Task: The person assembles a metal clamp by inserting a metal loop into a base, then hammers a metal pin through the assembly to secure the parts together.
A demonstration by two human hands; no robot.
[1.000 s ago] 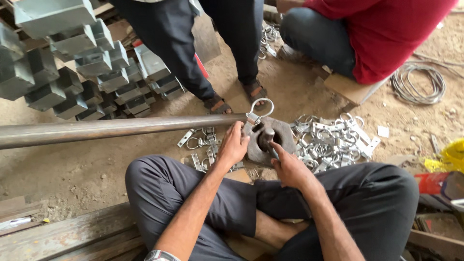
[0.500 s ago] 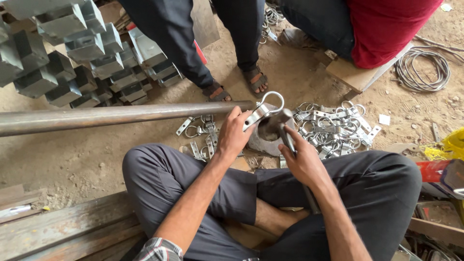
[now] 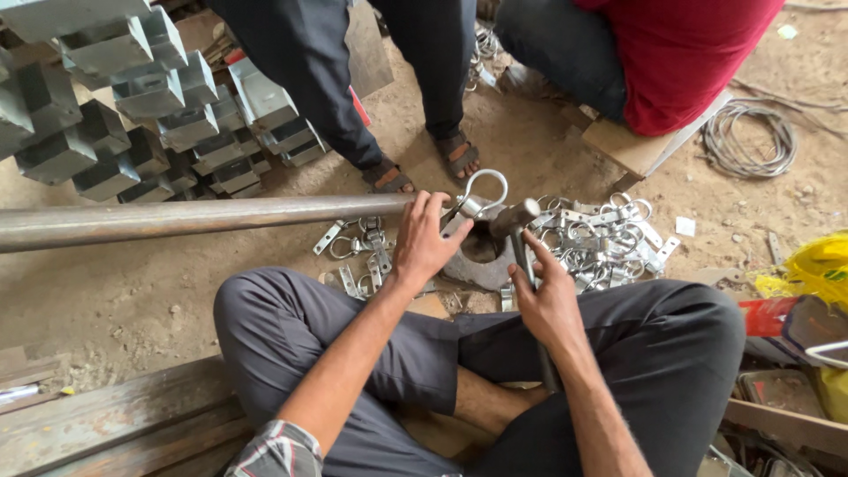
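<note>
While both hands worked at frame centre, status was as below.
Left hand: fingers clamped on a ring clamp, holding it against the end of the long steel pipe running in from the left edge.
Right hand: fingers wrapped shut on the hammer handle; head sat just right of the ring clamp, above a dark round steel block on the dirt floor.
Stock: loose clamp pile centre-right, a few more clamps below the pipe.
Others: one person's sandalled feet just beyond the pipe; a second person in a red shirt upper right.
Risk 1: hammer head sat close to the left fingertips; a glancing blow could have hit them.
Risk 2: the clamp looked only hand-held, so it could have slipped or flown toward the feet.
</note>
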